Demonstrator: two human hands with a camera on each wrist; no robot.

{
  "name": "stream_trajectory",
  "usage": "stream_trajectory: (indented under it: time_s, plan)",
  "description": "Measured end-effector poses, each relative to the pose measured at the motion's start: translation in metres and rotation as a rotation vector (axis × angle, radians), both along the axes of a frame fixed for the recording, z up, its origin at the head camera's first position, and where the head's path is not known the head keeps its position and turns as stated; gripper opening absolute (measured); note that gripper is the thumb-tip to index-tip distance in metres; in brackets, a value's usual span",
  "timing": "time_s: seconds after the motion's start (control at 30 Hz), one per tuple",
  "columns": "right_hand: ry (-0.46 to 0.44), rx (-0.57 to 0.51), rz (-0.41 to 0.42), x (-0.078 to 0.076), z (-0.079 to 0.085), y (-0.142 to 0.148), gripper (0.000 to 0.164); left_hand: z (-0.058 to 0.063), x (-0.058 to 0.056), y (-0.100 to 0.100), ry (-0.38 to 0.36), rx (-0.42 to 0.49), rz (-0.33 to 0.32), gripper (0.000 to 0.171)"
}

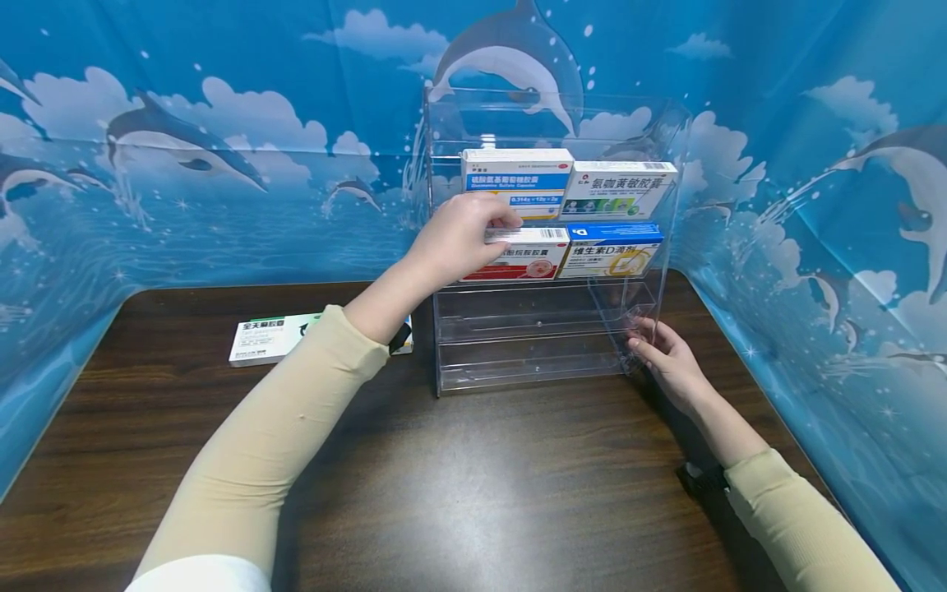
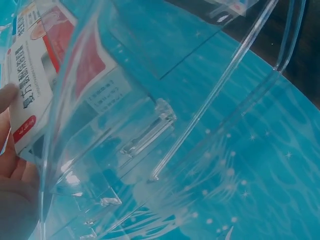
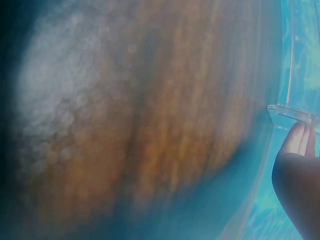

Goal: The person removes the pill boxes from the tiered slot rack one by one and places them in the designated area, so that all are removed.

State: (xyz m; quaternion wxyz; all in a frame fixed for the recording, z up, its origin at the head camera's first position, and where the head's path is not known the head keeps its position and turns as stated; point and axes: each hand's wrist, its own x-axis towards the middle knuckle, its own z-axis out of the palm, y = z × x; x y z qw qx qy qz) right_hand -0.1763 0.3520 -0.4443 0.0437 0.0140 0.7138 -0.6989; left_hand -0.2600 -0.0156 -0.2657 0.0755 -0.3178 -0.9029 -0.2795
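A clear acrylic tiered rack [image 1: 536, 333] stands on the table. My left hand [image 1: 464, 234] is at its second tier and pinches a red-and-white medicine box [image 1: 528, 256]; the box's left part is hidden behind the fingers. In the left wrist view the thumb lies on the front of this medicine box [image 2: 35, 75]. To its right sits a blue, white and yellow vitamin D box [image 1: 612, 251]. The top tier holds a blue-and-white capsule box [image 1: 518, 177] and a white-and-green box [image 1: 620, 189]. My right hand [image 1: 669, 362] grips the rack's lower right side edge.
A white medicine box [image 1: 266, 339] lies flat on the dark wooden table [image 1: 459, 485], left of the rack and partly behind my left forearm. Another white edge shows past that wrist. A blue dolphin-print curtain [image 1: 259, 205] hangs behind and at both sides.
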Motion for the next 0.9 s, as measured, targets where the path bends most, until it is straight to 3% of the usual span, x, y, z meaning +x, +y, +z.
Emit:
stream_trajectory:
  time_s: [0.2,0.33,0.6,0.9]
  plan:
    - [0.008,0.003,-0.003,0.001,0.000,0.000,0.029,0.001,0.000,-0.001,-0.059,0.037,0.004,0.032]
    - [0.012,0.012,-0.005,0.001,0.000,-0.001,0.027,0.004,-0.001,-0.001,-0.049,0.046,0.009,0.032]
    - [0.018,0.019,0.001,0.001,0.000,0.000,0.027,0.026,0.004,0.001,0.017,0.073,-0.008,0.031]
    - [0.013,0.033,0.010,0.001,-0.001,0.001,0.028,0.045,0.010,-0.014,0.062,0.239,0.003,0.032]
